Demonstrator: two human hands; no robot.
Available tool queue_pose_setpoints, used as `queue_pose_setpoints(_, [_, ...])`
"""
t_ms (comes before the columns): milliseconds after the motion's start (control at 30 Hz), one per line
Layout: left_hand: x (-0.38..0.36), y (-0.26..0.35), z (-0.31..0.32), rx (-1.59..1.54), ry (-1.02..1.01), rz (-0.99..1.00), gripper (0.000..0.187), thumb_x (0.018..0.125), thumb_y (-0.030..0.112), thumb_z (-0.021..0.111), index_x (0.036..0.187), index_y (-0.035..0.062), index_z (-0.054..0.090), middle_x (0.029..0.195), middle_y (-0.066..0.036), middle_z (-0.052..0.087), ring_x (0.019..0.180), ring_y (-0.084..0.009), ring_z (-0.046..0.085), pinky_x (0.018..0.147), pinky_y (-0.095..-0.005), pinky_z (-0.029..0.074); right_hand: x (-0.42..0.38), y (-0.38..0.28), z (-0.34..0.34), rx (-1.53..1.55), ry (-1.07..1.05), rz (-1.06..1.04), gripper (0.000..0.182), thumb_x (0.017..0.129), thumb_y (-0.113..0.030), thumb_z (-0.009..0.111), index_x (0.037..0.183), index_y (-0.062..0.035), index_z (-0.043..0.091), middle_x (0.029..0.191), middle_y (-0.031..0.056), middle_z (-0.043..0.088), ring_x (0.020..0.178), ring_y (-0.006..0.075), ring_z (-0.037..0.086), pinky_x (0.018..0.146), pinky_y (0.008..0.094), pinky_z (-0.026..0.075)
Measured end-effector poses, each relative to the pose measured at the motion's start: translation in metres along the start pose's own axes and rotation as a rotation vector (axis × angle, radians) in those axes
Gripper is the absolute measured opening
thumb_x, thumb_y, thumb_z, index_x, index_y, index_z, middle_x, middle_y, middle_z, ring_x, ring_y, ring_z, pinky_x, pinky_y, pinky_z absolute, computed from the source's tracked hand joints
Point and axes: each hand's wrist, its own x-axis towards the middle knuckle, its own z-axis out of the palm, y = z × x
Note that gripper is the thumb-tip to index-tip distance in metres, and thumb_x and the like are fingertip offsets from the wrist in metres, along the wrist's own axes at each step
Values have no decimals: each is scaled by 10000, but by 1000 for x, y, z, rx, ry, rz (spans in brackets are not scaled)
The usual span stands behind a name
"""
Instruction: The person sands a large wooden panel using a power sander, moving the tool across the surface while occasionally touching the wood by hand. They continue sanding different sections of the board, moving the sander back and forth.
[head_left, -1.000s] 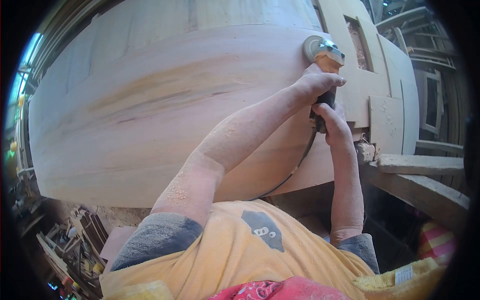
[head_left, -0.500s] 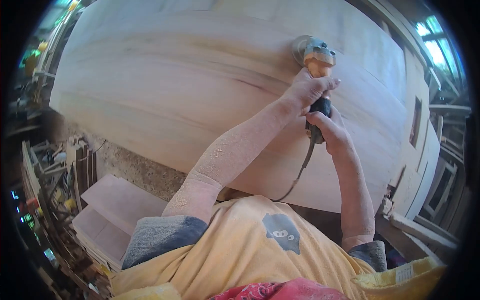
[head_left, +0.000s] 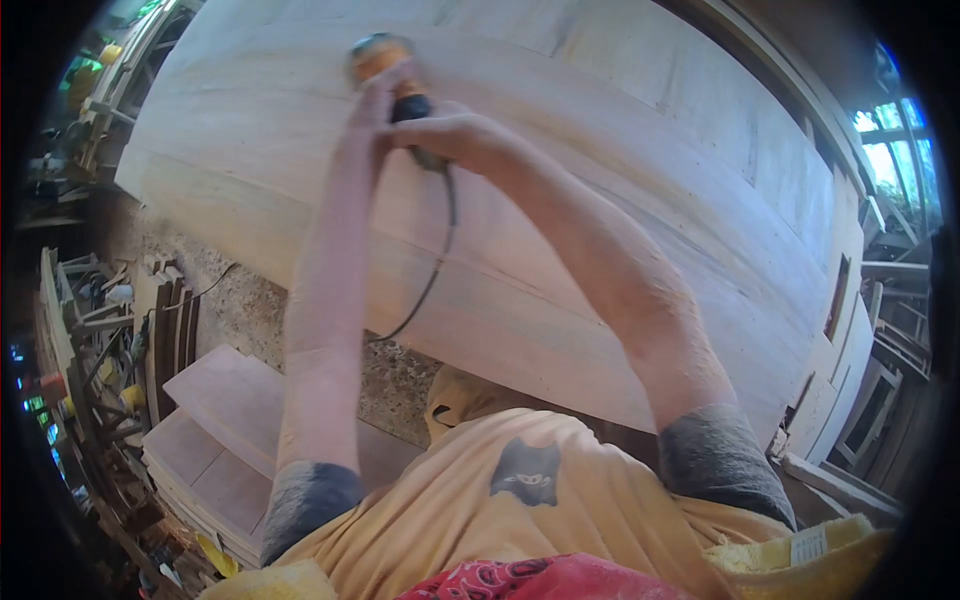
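From my head camera, both my hands are wrapped around the sander (head_left: pixel 385 62) at the far left of the big wooden panel (head_left: pixel 620 200): my left hand (head_left: pixel 372 105) closes on its orange body and my right hand (head_left: pixel 445 132) grips the black handle just behind. Its cord (head_left: pixel 432 270) hangs down between my 2 arms, and stacked boards (head_left: pixel 215 440) lie on the floor to my left.

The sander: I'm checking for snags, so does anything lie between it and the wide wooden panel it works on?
Nothing visible does. The sander, held by the left hand and right hand, sits against the wooden panel; its cord hangs below the hands.
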Motion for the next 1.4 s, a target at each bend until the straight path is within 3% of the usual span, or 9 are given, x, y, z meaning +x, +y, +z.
queue_pose_setpoints(33, [-4,7,-16,19,48,17,363,850,321,825,1064,127,604,876,-26,625,725,-157,656,647,-321,560,14,0,12,-24,-9,-12,499,684,-385,823,1014,-29,710,876,65,668,780,158,631,648,311,505])
queue_pose_setpoints(133, [-12,6,-44,-52,102,15,358,891,323,798,1083,105,589,866,-55,640,719,-193,672,644,-338,587,0,-11,30,-13,-58,17,563,657,-390,841,1054,-16,702,901,83,678,823,183,647,692,331,527])
queue_pose_setpoints(267, [-73,-11,-1,-110,96,-82,321,934,304,769,1078,83,586,844,-77,646,726,-214,686,658,-344,602,-53,-1,28,-130,-11,159,529,686,-319,798,1096,-9,675,913,104,681,854,198,645,735,342,534])
queue_pose_setpoints(333, [-82,-39,26,-126,26,-119,304,942,285,762,1078,81,584,831,-75,644,721,-212,684,661,-339,600,-89,22,13,-23,31,96,487,697,-280,776,1084,-7,661,914,106,683,866,199,643,752,342,534])
queue_pose_setpoints(567, [-157,-162,228,-103,-334,-213,262,888,236,833,1004,111,634,806,-2,619,681,-113,624,607,-283,519,-278,128,-87,259,311,-3,276,759,-197,738,982,-53,665,843,-1,621,749,113,577,651,299,481])
queue_pose_setpoints(800, [-239,-270,408,-35,-705,-301,283,875,254,828,996,115,612,806,30,567,647,-80,541,590,-267,489,-473,167,-163,343,713,160,322,806,-262,743,1044,-61,664,831,6,617,728,107,584,632,281,465])
queue_pose_setpoints(1033, [-304,-346,534,-6,-761,-410,273,840,187,851,964,118,617,810,11,587,683,-98,546,606,-288,469,-584,216,-210,377,1020,263,347,815,-255,752,1062,-40,637,860,25,617,722,132,596,637,301,481])
queue_pose_setpoints(1233, [-310,-349,527,37,-821,-415,277,856,219,837,994,120,617,827,21,583,706,-82,537,620,-281,459,-583,212,-196,355,1073,294,360,816,-253,742,1077,-35,625,861,30,621,717,136,606,618,302,481])
queue_pose_setpoints(1400, [-290,-291,434,40,-803,-297,225,905,257,793,986,139,619,827,56,561,700,-52,523,597,-256,434,-525,177,-153,342,844,260,310,768,-215,727,1017,-47,649,827,6,624,713,110,589,595,287,464])
